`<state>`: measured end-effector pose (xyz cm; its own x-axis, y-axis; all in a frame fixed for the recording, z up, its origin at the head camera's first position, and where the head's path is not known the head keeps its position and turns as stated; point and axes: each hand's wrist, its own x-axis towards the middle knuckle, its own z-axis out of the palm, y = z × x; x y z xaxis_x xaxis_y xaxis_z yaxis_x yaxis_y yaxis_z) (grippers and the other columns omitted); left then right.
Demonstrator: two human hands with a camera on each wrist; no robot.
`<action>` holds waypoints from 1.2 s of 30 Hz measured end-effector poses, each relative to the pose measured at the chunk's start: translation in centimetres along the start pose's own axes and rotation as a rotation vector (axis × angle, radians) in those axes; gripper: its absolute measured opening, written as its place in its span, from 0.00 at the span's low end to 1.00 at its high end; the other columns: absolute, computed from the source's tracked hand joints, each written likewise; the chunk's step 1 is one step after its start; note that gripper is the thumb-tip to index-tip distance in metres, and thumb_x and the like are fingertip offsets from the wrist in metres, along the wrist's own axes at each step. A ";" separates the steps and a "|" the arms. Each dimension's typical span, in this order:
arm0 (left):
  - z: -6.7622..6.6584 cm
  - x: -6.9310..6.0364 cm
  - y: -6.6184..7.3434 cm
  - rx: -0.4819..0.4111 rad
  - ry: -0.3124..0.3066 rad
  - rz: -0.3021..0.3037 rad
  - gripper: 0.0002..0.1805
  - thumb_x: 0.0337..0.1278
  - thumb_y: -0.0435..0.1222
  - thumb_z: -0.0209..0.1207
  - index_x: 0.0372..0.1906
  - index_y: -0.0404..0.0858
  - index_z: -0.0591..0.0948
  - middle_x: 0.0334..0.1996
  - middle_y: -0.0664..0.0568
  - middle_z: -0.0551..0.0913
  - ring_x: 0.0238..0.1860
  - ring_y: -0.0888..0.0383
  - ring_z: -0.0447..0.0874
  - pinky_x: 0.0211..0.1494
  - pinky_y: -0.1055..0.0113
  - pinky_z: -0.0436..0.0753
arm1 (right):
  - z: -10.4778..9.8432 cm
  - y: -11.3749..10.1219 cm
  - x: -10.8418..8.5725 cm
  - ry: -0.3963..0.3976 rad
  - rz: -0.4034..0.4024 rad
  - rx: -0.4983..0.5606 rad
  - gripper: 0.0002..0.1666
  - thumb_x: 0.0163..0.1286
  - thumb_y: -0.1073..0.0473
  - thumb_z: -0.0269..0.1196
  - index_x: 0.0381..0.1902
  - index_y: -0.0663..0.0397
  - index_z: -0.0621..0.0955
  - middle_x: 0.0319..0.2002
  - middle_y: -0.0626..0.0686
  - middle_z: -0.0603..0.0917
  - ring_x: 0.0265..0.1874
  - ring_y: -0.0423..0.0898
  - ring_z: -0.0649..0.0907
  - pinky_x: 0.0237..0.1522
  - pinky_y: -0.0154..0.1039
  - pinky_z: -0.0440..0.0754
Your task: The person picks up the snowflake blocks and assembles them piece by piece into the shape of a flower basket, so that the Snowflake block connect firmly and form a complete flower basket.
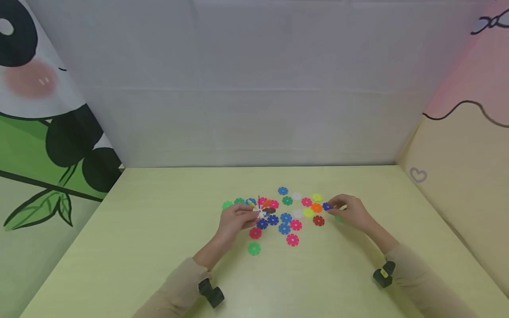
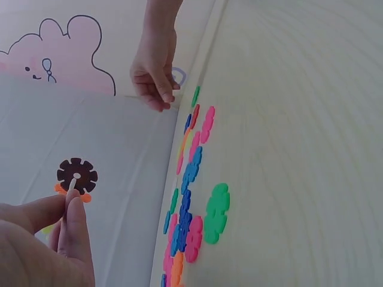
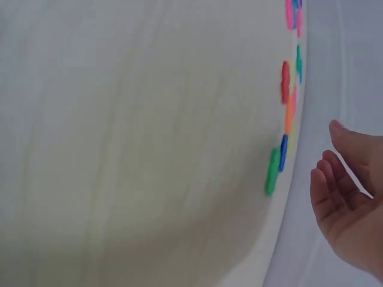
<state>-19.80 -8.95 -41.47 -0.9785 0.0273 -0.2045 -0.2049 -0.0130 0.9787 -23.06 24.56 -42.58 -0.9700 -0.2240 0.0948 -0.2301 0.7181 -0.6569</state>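
My left hand pinches a white notched plastic disc by its edge, between thumb and fingers. Slotted into it are a brown disc, an orange disc and a yellow disc, forming one small cluster held above the table. My right hand hovers at the right end of the loose discs. Its fingers are loosely bent, with a gap to the thumb and nothing between them in the right wrist view. Beneath it lie a dark blue disc and a green disc.
Loose discs in several colours lie flat across the middle of the pale table, among them a red disc, a pink disc and a green disc nearest me. A grey-white wall stands behind, with printed panels either side.
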 end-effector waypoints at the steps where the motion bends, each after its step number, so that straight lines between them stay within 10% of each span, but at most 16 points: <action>1: -0.2 0.0 -0.1 0.005 0.004 0.002 0.12 0.60 0.27 0.62 0.48 0.26 0.80 0.39 0.40 0.89 0.35 0.56 0.90 0.43 0.66 0.88 | -0.3 0.8 0.0 -0.009 0.018 -0.023 0.14 0.63 0.66 0.66 0.45 0.69 0.83 0.42 0.64 0.87 0.40 0.53 0.83 0.38 0.32 0.80; 12: -1.0 -0.3 -0.3 -0.013 0.017 -0.003 0.12 0.60 0.27 0.61 0.48 0.25 0.79 0.35 0.46 0.90 0.33 0.61 0.89 0.40 0.70 0.88 | -0.8 3.7 -0.3 -0.140 0.128 -0.107 0.20 0.57 0.62 0.72 0.45 0.70 0.84 0.40 0.63 0.85 0.38 0.51 0.81 0.40 0.38 0.80; 22: -0.4 -0.5 0.1 -0.012 0.003 0.006 0.12 0.61 0.26 0.60 0.49 0.25 0.79 0.39 0.40 0.89 0.36 0.56 0.90 0.44 0.67 0.88 | -0.7 3.5 -0.1 -0.095 0.058 -0.090 0.14 0.54 0.67 0.72 0.38 0.67 0.81 0.33 0.60 0.83 0.34 0.48 0.78 0.36 0.35 0.77; 36: 1.5 -0.4 0.9 -0.048 -0.011 0.016 0.13 0.61 0.27 0.61 0.48 0.25 0.79 0.40 0.40 0.89 0.32 0.64 0.88 0.43 0.69 0.88 | 1.3 -3.1 -0.9 0.109 -0.098 0.104 0.09 0.58 0.70 0.70 0.37 0.65 0.83 0.33 0.59 0.87 0.29 0.36 0.81 0.32 0.26 0.80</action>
<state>-19.53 -7.47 -40.48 -0.9814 0.0375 -0.1882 -0.1902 -0.0613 0.9798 -21.33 21.70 -41.63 -0.9475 -0.2123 0.2390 -0.3196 0.6227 -0.7142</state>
